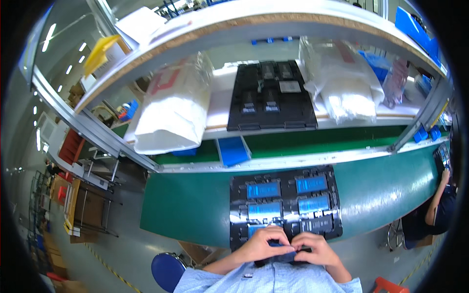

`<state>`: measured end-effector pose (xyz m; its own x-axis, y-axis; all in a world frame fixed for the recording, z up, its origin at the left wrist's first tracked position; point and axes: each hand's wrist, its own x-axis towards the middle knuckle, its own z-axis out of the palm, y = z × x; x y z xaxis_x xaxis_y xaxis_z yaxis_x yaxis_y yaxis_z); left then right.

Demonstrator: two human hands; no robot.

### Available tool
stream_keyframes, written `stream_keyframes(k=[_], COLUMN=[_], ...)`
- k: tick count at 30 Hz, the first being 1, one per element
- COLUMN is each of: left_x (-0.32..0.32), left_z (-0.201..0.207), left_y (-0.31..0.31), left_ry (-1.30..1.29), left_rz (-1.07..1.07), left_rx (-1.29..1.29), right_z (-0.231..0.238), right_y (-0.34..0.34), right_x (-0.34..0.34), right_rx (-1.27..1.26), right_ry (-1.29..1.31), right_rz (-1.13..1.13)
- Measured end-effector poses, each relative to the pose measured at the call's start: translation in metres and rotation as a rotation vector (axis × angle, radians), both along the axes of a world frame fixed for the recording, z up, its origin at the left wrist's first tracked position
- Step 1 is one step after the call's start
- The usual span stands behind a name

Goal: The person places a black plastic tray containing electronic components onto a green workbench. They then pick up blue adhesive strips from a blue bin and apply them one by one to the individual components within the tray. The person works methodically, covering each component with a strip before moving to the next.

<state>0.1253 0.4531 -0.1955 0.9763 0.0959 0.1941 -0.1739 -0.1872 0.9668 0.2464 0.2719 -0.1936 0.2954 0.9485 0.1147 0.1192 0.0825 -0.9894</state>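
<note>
Close to my body, at the front edge of the green table, my left hand (266,245) and my right hand (314,248) meet with their fingertips pinched. Between them is a small dark blue flat piece (282,243), mostly hidden by the fingers; its kind is unclear. Just beyond my hands lies a black plastic tray (289,195) with several compartments. Flat rectangular blue-faced packs (264,190), which look like batteries, sit in most of them. One pack in the near right compartment is black (316,224). My left hand covers part of the near left compartment.
A shelf above the green table (190,205) bears another black tray (271,95) between two plastic-wrapped white bundles (173,105). A blue card (233,150) leans below it. A blue stool (167,271) stands at lower left. At far right sits another person (432,212).
</note>
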Motion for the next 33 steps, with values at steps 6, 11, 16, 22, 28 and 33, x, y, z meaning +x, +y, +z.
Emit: stream_keyframes(k=[6, 11, 16, 22, 28, 33], left_x=[0.000, 0.002, 0.004, 0.000, 0.001, -0.003], left_z=[0.005, 0.006, 0.004, 0.001, -0.012, -0.001], left_y=[0.001, 0.006, 0.005, 0.006, -0.001, -0.004], left_ry=[0.073, -0.031, 0.032, 0.439, 0.315, 0.031], left_rz=[-0.066, -0.078, -0.159, -0.200, -0.280, 0.046], left_rx=[0.027, 0.190, 0.117, -0.868, -0.807, -0.719], right_z=[-0.008, -0.007, -0.014, -0.011, -0.006, 0.000], right_y=[0.001, 0.006, 0.002, -0.008, -0.005, -0.018], right_x=[-0.001, 0.009, 0.010, 0.008, 0.004, 0.011], right_rx=[0.030, 0.044, -0.014, 0.021, 0.032, 0.068], right_ry=[-0.025, 0.076, 0.148, 0.301, 0.250, 0.019], right_rz=[0.047, 0.126, 0.094, -0.150, -0.189, -0.376])
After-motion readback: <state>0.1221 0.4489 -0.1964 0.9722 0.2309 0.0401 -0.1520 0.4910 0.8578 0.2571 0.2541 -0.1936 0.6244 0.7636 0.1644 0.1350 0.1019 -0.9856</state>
